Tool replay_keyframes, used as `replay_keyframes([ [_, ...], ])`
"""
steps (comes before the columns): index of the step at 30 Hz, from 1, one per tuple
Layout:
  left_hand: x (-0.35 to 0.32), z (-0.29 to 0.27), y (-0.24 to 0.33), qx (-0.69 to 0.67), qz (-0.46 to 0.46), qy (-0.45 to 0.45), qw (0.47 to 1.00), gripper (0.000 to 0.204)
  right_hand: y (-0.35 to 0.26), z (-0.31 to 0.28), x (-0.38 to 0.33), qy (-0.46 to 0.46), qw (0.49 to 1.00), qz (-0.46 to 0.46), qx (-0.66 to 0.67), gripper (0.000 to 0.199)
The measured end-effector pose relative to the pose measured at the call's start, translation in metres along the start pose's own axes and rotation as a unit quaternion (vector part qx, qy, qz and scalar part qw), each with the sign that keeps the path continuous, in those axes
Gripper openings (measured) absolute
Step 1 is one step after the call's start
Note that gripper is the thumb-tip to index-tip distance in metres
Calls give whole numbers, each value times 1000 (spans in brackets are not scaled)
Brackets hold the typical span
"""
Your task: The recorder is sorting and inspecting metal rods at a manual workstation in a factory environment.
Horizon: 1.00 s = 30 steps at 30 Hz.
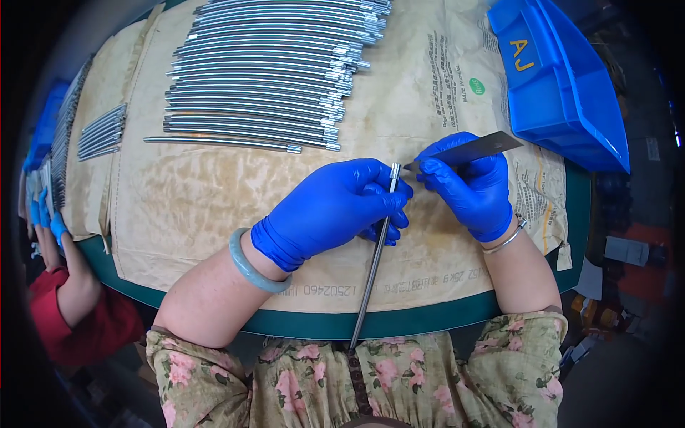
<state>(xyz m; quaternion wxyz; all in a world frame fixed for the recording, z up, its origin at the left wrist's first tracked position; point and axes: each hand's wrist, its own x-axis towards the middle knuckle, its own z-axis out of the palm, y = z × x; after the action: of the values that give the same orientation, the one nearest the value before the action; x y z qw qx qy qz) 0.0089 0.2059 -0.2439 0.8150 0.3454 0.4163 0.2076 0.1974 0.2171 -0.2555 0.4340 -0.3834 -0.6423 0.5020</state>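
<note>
My left hand (335, 207), in a blue glove, is closed around a thin metal rod (369, 285) just below its top end. The rod slants down toward my front, past the table edge. My right hand (474, 189), gloved the same way, grips a flat grey metal blade (479, 148) with a narrow tip. That tip points at the stepped, shiny top end of the rod and is very close to it; whether they touch I cannot tell. Beyond my left hand, a single rod (221, 143) lies apart in front of a row of similar metal rods (257, 85).
Brown paper sacking (214, 214) covers the green table (285, 323). A blue plastic bin (549, 78) stands at the far right. Several shorter rods (102, 133) lie at the left. Another person's blue-gloved hands (46, 217) are at the far left edge, near more rods.
</note>
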Motion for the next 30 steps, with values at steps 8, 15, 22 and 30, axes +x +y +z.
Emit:
replay_keyframes([
  [8, -6, 6, 3, -4, 25, -4, 1000, 28, -23, -3, -2, -40, 973, 181, 141, 7],
  [15, -8, 9, 10, 17, 16, 0, 1000, 30, -25, -3, 1, -22, 970, 204, 131, 9],
  [22, -10, 16, 17, -2, 6, 6, 1000, 26, -21, -18, 1, -25, 955, 236, 176, 15],
  [30, -8, 15, 16, 8, 26, -4, 1000, 23, -22, -15, 2, 40, 970, 189, 149, 10],
])
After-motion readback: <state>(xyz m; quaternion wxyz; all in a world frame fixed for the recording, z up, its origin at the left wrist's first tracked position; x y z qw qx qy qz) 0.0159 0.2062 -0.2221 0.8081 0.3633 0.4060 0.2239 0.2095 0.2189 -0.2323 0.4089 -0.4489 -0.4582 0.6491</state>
